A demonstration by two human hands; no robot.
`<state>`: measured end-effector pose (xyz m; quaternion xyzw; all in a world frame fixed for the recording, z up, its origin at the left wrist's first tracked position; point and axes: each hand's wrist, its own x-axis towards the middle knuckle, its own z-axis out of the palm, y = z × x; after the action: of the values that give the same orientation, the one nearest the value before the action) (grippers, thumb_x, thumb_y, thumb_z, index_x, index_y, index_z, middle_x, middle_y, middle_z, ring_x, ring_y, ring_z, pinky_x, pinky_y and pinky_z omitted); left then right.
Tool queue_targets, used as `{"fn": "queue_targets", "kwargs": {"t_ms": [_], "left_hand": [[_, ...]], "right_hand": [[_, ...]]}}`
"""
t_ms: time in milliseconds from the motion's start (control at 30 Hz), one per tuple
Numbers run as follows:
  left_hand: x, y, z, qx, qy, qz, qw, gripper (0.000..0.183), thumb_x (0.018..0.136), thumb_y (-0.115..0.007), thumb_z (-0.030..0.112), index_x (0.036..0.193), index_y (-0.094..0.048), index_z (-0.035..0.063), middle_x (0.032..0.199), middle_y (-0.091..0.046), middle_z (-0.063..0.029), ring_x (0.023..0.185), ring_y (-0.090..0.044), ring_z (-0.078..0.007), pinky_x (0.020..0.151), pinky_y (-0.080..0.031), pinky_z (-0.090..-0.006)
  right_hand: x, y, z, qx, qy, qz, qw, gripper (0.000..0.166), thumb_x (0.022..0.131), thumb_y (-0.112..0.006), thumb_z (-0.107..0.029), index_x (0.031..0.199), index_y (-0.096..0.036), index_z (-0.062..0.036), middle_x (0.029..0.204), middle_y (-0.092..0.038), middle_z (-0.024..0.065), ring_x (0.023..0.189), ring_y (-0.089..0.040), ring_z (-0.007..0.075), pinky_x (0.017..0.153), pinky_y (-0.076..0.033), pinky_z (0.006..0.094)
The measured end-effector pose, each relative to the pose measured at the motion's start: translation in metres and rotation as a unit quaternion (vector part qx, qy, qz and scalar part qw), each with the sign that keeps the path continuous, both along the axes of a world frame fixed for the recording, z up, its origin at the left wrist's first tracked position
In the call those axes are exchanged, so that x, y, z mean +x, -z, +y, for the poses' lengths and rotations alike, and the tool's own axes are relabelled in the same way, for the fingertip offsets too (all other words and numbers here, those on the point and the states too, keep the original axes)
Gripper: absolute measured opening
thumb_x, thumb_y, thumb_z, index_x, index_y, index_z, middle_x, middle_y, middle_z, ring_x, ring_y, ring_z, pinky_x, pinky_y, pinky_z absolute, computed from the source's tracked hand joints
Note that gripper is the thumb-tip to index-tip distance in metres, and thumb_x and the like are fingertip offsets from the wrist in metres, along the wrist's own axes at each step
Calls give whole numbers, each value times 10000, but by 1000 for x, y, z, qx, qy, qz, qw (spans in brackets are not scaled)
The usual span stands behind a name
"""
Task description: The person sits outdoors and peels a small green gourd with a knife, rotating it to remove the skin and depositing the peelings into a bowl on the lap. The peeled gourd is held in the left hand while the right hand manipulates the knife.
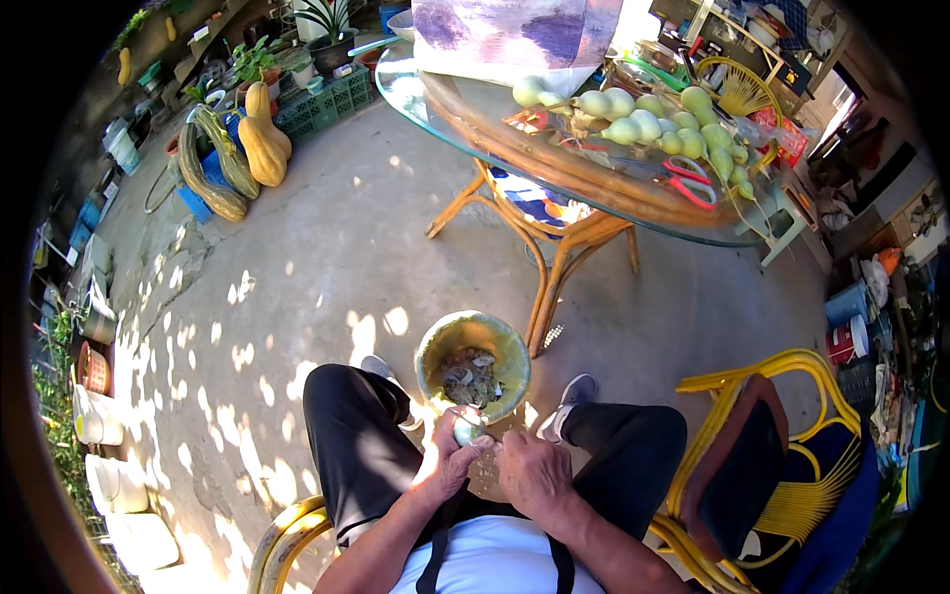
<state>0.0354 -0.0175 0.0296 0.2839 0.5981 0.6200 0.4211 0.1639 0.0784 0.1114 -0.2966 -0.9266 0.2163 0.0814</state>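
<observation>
My left hand (450,453) grips a small pale-green gourd (467,429) above the near rim of a waste bin (434,338), its thumb along the gourd's near side. Right beside it, my right hand (533,471) is curled with the knuckles up. A thin dark piece shows between its fingertips and the gourd; most of it is hidden, so I cannot tell whether it is a tool or a stem. Inside the yellowish bin, between my feet, lies dark scrap (471,377).
Ahead is a glass-topped rattan table (549,174) bearing several green bottle gourds (690,141) and red-handled scissors (694,185). A yellow rattan chair (805,364) stands at right. Pumpkins and long squashes (263,141) rest at far left near green crates (326,108). White buckets (119,475) line the left.
</observation>
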Motion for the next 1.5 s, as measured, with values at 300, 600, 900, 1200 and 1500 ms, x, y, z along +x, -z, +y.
{"fn": "queue_targets", "kwargs": {"t_ms": [300, 600, 900, 1200, 1500], "left_hand": [[1, -8, 1, 17, 3, 20, 1000, 451, 835, -715, 266, 1152, -490, 38, 966, -553, -11, 880, -518, -102, 806, -431, -263], [-3, -21, 1, 2, 49, -137, 989, 482, 794, -761, 170, 1165, -476, 55, 957, -567, -16, 874, -544, -102, 779, -457, -257], [-10, -22, -2, -7, 89, -104, 991, 460, 802, -752, 172, 1168, -508, 41, 971, -595, -16, 877, -577, -111, 816, -470, -274], [-5, -16, -1, 35, 53, -82, 995, 448, 880, -670, 233, 1247, -485, 55, 987, -557, -13, 915, -496, -97, 845, -410, -268], [-4, -13, 0, -11, 32, 60, 998, 446, 913, -629, 294, 1241, -485, 30, 995, -554, -30, 913, -495, -116, 842, -408, -270]], "right_hand": [[-2, -1, 2, -16, 24, -35, 999, 165, 858, -595, -200, 799, -552, -52, 718, -624, 148, 630, -645, 352, 568, -505, 471], [4, -9, 0, -9, 15, -2, 1000, 168, 847, -607, -194, 780, -553, -50, 715, -619, 150, 654, -637, 356, 594, -495, 473], [3, -18, 6, -66, 55, -14, 996, 176, 836, -622, -201, 803, -567, -37, 755, -635, 176, 678, -638, 377, 609, -493, 485], [2, -14, 0, -6, 15, -44, 999, 160, 858, -613, -198, 810, -582, -48, 747, -640, 153, 683, -655, 342, 609, -512, 458], [0, -13, 1, -15, 19, -76, 997, 175, 875, -589, -210, 815, -592, -45, 767, -657, 167, 687, -662, 353, 623, -520, 452]]}}
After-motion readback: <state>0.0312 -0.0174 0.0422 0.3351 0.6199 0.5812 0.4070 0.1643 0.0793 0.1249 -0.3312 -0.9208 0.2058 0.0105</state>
